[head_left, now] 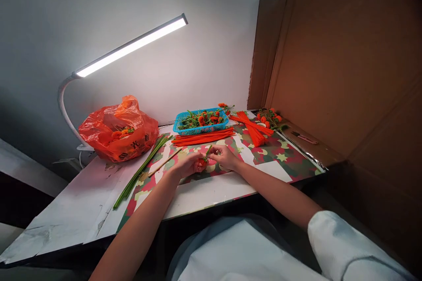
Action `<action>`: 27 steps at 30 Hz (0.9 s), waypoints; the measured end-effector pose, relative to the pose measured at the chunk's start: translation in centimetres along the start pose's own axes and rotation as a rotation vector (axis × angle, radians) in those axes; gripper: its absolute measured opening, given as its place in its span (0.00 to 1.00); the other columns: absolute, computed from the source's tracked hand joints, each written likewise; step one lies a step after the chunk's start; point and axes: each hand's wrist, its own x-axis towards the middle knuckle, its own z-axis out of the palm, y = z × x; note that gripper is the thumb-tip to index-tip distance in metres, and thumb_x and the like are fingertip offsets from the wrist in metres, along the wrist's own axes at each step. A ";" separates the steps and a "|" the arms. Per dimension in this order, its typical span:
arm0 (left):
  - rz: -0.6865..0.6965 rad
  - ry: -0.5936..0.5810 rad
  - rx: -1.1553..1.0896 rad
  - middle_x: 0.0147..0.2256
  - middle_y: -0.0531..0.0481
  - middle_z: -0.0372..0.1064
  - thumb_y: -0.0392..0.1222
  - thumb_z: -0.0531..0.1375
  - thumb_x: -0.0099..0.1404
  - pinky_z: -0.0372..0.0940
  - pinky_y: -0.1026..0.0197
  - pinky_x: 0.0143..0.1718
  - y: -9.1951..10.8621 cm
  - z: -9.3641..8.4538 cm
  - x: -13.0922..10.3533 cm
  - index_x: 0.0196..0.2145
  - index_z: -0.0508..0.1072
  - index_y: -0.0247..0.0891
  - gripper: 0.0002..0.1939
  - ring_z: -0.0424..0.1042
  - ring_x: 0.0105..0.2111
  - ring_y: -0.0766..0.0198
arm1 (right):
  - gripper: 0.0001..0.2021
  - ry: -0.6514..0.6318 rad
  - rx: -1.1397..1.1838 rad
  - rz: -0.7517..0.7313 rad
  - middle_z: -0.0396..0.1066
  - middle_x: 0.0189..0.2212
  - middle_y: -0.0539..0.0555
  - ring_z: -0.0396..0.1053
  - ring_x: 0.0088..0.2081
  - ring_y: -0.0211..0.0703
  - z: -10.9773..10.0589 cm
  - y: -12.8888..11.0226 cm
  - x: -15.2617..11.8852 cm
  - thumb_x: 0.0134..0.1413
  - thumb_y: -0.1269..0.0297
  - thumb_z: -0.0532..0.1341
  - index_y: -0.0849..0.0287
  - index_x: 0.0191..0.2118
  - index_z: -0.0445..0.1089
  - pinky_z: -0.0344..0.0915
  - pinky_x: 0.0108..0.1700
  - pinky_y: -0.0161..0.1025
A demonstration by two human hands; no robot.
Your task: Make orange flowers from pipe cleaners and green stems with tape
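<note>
Near the middle of the patterned table cover, my left hand is closed on a small orange flower, mostly hidden by the fingers. My right hand pinches a short green stem just above it, and the two hands nearly touch. Beyond them lies a bundle of orange-red strips, in front of a blue basket of orange flowers and greenery. To the left of my left hand rests a thin tan stick.
Long green stems lie on the left, beside a red plastic bag under a lit lamp. More orange strips and flowers are at the right, near a cutter and cardboard panels.
</note>
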 end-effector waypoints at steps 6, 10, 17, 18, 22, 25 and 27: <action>0.428 0.380 0.398 0.33 0.49 0.69 0.55 0.59 0.55 0.61 0.66 0.21 -0.2 0.8 0.2 0.35 0.67 0.38 0.17 0.67 0.25 0.67 | 0.04 0.147 -0.269 0.024 0.68 0.22 0.48 0.62 0.26 0.35 -0.2 0.2 0.2 0.48 0.70 0.59 0.60 0.25 0.70 0.55 0.34 0.35; 0.650 0.466 0.845 0.34 0.50 0.70 0.47 0.62 0.53 0.61 0.67 0.25 -0.6 0.9 0.0 0.33 0.70 0.39 0.12 0.68 0.29 0.65 | 0.04 0.197 -0.373 0.038 0.69 0.21 0.47 0.63 0.26 0.35 0.0 0.3 0.2 0.48 0.69 0.60 0.60 0.25 0.70 0.52 0.38 0.37; 0.728 0.519 1.022 0.25 0.53 0.67 0.38 0.56 0.55 0.58 0.66 0.27 -1.1 1.4 0.5 0.28 0.70 0.39 0.04 0.64 0.25 0.67 | 0.05 0.182 -0.444 0.072 0.71 0.23 0.47 0.64 0.27 0.36 0.2 0.8 0.4 0.50 0.67 0.60 0.59 0.26 0.70 0.49 0.41 0.39; 0.718 0.516 1.013 0.23 0.54 0.66 0.38 0.56 0.55 0.57 0.67 0.26 -1.1 1.4 0.6 0.28 0.70 0.39 0.04 0.63 0.24 0.67 | 0.05 0.181 -0.449 0.057 0.71 0.23 0.47 0.64 0.28 0.36 0.2 0.8 0.4 0.50 0.67 0.60 0.59 0.26 0.70 0.48 0.41 0.39; 0.623 0.478 0.858 0.20 0.56 0.64 0.42 0.57 0.56 0.55 0.68 0.23 -1.2 0.9 0.7 0.25 0.69 0.38 0.06 0.61 0.21 0.69 | 0.05 0.187 -0.462 -0.030 0.72 0.25 0.48 0.65 0.30 0.37 0.0 0.5 0.2 0.51 0.67 0.60 0.59 0.26 0.70 0.49 0.41 0.39; 0.496 0.380 0.681 0.20 0.56 0.64 0.47 0.58 0.55 0.56 0.68 0.21 -1.2 0.4 0.8 0.25 0.68 0.37 0.10 0.61 0.19 0.70 | 0.04 0.179 -0.440 -0.062 0.72 0.26 0.49 0.65 0.31 0.37 -0.2 0.2 0.2 0.51 0.68 0.60 0.59 0.27 0.71 0.50 0.41 0.38; 0.429 0.320 0.579 0.20 0.56 0.63 0.48 0.59 0.54 0.57 0.67 0.20 -1.0 0.3 0.8 0.24 0.67 0.36 0.12 0.61 0.18 0.71 | 0.04 0.151 -0.376 -0.046 0.72 0.27 0.50 0.65 0.31 0.37 -0.3 0.3 0.2 0.51 0.67 0.61 0.59 0.28 0.72 0.52 0.39 0.37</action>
